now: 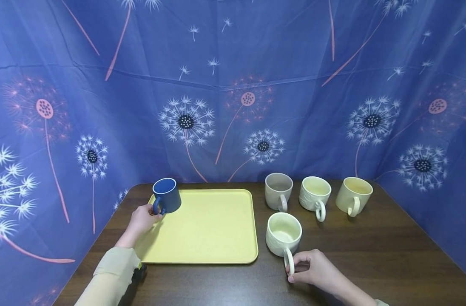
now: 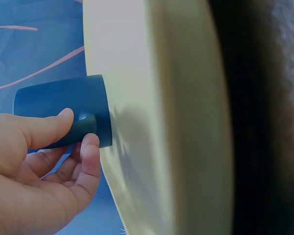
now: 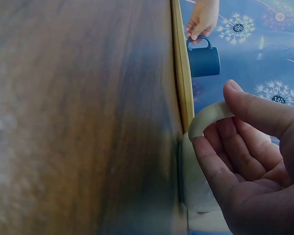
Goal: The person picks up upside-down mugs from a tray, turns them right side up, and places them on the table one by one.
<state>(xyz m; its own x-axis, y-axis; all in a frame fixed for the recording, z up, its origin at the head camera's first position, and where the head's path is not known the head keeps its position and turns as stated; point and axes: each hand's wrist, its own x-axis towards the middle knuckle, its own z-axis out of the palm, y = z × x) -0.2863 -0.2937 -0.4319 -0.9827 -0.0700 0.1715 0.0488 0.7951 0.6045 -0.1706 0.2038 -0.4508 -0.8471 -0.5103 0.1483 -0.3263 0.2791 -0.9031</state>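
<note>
At the back left corner of the yellow tray (image 1: pixel 202 229), a dark blue mug (image 1: pixel 170 197) stands upright. My left hand (image 1: pixel 142 222) holds its handle, thumb on one side and curled fingers on the other, as the left wrist view shows with the hand (image 2: pixel 54 171) against the mug (image 2: pixel 63 100). Right of the tray, a pale cream-green mug (image 1: pixel 280 236) stands upright on the table. Its handle (image 1: pixel 289 261) points toward me, and my right hand (image 1: pixel 317 272) pinches it. In the right wrist view the handle (image 3: pixel 210 117) lies between thumb and fingers.
Behind the pale mug, a grey mug (image 1: pixel 277 191), a white embossed mug (image 1: pixel 313 195) and a cream mug (image 1: pixel 351 199) stand in a row on the brown wooden table (image 1: pixel 386 250). A blue dandelion-print cloth (image 1: pixel 302 106) hangs behind and at both sides.
</note>
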